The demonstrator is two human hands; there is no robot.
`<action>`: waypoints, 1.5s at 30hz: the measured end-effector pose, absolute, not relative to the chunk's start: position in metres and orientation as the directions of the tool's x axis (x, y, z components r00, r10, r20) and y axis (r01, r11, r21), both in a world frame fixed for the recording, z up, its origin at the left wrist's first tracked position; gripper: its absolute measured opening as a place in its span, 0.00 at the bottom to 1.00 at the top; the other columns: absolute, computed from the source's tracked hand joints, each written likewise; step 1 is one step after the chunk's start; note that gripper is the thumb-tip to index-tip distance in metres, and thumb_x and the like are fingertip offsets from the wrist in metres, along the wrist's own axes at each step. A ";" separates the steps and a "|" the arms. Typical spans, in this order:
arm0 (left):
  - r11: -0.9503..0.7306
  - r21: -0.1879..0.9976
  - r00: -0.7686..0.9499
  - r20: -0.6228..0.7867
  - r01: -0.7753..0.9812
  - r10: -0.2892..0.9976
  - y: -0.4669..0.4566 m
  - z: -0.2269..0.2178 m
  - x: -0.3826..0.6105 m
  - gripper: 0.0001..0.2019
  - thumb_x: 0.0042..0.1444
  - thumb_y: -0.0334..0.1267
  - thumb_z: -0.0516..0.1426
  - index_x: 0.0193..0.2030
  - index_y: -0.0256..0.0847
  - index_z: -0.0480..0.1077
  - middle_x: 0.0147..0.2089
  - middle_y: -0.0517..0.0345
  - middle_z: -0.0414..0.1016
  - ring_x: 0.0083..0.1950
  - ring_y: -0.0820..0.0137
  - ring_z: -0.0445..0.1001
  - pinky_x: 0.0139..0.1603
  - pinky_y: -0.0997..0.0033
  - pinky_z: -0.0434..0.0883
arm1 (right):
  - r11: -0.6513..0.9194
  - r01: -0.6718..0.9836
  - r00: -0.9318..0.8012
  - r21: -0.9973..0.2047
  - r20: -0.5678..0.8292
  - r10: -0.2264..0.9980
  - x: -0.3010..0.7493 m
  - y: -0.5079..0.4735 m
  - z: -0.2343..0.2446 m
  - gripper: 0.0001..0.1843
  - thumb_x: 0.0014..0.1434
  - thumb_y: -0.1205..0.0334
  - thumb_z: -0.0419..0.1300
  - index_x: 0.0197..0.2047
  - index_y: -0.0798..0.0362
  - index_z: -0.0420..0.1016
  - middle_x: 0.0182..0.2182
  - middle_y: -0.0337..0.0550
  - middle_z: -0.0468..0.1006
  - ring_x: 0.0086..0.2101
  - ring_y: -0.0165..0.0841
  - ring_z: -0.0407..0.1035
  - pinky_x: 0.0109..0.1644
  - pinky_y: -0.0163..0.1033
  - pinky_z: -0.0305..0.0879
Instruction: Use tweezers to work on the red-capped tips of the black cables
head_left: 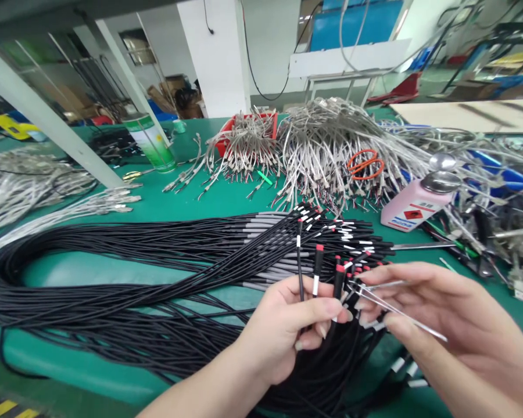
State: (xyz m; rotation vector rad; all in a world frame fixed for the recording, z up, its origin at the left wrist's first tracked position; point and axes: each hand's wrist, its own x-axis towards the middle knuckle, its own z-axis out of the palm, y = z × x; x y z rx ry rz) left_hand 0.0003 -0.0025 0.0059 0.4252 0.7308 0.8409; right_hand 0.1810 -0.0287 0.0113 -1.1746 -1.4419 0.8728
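Note:
My left hand (287, 325) is closed around a few black cables (317, 268) whose red and white tipped ends stand upright above my fingers. My right hand (436, 316) pinches metal tweezers (394, 307), their tips touching the cable ends near my left fingers. Both hands hover over a big bundle of black cables (135, 261) that loops across the green table (192, 200) from the left.
Piles of grey short wires (326, 151) lie behind, with orange scissors (364, 164) on them and a red bin (226, 139). A pink dispenser bottle (418, 203) stands right, a green can (154, 142) back left, more grey wires (30, 186) far left.

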 end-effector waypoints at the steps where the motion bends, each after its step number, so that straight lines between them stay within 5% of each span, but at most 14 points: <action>1: 0.601 0.602 0.448 -0.404 -0.526 0.797 -0.003 0.006 0.000 0.12 0.43 0.31 0.70 0.31 0.35 0.71 0.26 0.53 0.78 0.18 0.83 0.60 0.16 0.83 0.46 | 0.275 0.218 0.020 -0.936 0.286 0.958 0.181 -0.031 0.010 0.17 0.60 0.57 0.65 0.52 0.34 0.72 0.43 0.37 0.81 0.37 0.33 0.79 0.42 0.32 0.79; 10: 0.585 0.595 0.450 -0.378 -0.551 0.809 -0.002 0.009 -0.003 0.11 0.47 0.31 0.69 0.33 0.35 0.72 0.26 0.55 0.77 0.18 0.84 0.58 0.16 0.83 0.46 | 0.294 0.277 0.002 -0.915 0.306 0.952 0.176 -0.034 0.000 0.22 0.59 0.60 0.65 0.55 0.33 0.70 0.43 0.36 0.81 0.42 0.39 0.78 0.50 0.43 0.79; 15: 0.577 0.603 0.449 -0.369 -0.550 0.814 -0.003 0.007 -0.001 0.09 0.47 0.32 0.69 0.34 0.33 0.76 0.28 0.57 0.75 0.18 0.86 0.55 0.16 0.82 0.45 | 0.249 0.273 0.087 -0.929 0.281 0.956 0.167 -0.041 0.001 0.19 0.59 0.54 0.66 0.53 0.32 0.71 0.42 0.38 0.80 0.44 0.44 0.77 0.52 0.52 0.77; 23: 0.588 0.555 0.453 -0.377 -0.589 0.808 -0.003 0.007 -0.002 0.12 0.41 0.26 0.71 0.32 0.34 0.74 0.25 0.65 0.67 0.20 0.86 0.53 0.17 0.83 0.45 | 0.234 0.292 0.116 -0.928 0.277 0.954 0.163 -0.043 0.004 0.18 0.57 0.52 0.66 0.51 0.30 0.72 0.41 0.36 0.81 0.44 0.42 0.78 0.49 0.47 0.79; 32: 0.579 0.588 0.477 -0.340 -0.565 0.811 -0.005 0.008 -0.002 0.07 0.51 0.33 0.67 0.30 0.33 0.74 0.28 0.56 0.74 0.20 0.84 0.56 0.16 0.82 0.46 | 0.224 0.225 0.155 -0.948 0.262 0.953 0.163 -0.041 0.003 0.17 0.57 0.53 0.67 0.50 0.33 0.73 0.40 0.38 0.81 0.43 0.43 0.78 0.51 0.49 0.79; 45: 0.604 0.556 0.493 -0.355 -0.571 0.794 -0.005 0.010 -0.002 0.08 0.49 0.32 0.67 0.31 0.33 0.73 0.27 0.56 0.75 0.20 0.84 0.56 0.16 0.84 0.46 | 0.250 0.280 0.028 -0.927 0.268 0.963 0.176 -0.038 -0.001 0.19 0.59 0.58 0.66 0.53 0.34 0.70 0.43 0.36 0.80 0.44 0.37 0.77 0.53 0.39 0.77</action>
